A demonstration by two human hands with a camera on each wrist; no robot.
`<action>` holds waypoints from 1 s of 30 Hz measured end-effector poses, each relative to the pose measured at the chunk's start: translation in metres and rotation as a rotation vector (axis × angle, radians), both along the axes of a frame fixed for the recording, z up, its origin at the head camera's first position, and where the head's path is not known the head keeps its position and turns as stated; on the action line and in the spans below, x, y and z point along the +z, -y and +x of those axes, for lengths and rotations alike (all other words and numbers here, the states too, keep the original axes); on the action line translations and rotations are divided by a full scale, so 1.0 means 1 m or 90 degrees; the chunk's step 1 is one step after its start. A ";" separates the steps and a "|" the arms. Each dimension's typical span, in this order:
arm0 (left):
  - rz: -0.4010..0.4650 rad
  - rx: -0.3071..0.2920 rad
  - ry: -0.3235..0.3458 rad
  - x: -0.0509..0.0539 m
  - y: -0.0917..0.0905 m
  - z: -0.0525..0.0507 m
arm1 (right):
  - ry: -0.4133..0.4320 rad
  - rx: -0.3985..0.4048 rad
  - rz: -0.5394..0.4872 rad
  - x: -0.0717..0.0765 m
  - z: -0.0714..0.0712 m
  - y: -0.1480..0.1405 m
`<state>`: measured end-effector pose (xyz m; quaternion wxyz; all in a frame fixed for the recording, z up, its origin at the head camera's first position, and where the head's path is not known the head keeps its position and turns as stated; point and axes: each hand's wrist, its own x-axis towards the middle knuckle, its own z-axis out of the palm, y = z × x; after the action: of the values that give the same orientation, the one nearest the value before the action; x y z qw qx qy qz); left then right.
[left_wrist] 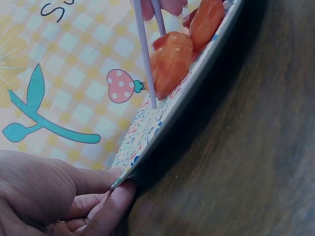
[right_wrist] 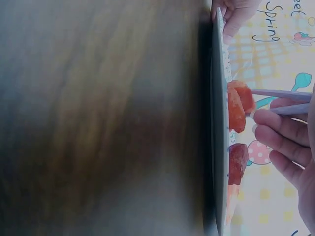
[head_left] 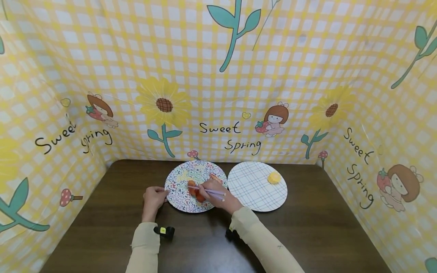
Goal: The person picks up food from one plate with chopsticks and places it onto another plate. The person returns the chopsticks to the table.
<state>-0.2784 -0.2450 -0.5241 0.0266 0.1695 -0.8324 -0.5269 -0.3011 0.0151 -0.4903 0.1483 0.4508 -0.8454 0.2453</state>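
Observation:
My left hand pinches the left rim of a round plate with a multicoloured speckled pattern, thumb and fingers on either side of the edge in the left wrist view. In my right hand is a pair of pale purple chopsticks, their tips over this plate. They stand beside a glossy orange piece of food, perhaps a chicken wing; whether they grip it I cannot tell. Close by lie another orange piece and a dark red piece. A reddish-orange piece rests near the plate's right side.
To the right stands a white plate with a blue line grid, bearing a yellow piece. Both plates are on a dark wooden table. A yellow checked cloth closes off the back and sides.

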 end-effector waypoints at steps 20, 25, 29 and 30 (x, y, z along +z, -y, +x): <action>-0.024 0.004 0.000 0.001 0.000 0.000 | -0.061 0.073 -0.088 0.004 0.000 -0.025; -0.026 0.004 -0.003 0.000 0.000 0.001 | -0.078 0.061 -0.129 0.005 -0.001 -0.040; -0.023 0.003 0.003 0.001 0.000 0.001 | -0.071 0.019 -0.125 0.008 0.002 -0.057; -0.023 0.003 0.004 0.001 0.000 0.001 | -0.066 0.007 -0.122 0.010 0.004 -0.061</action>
<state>-0.2773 -0.2451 -0.5229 0.0282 0.1723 -0.8416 -0.5112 -0.2975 0.0761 -0.4807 0.2326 0.4512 -0.8068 0.3023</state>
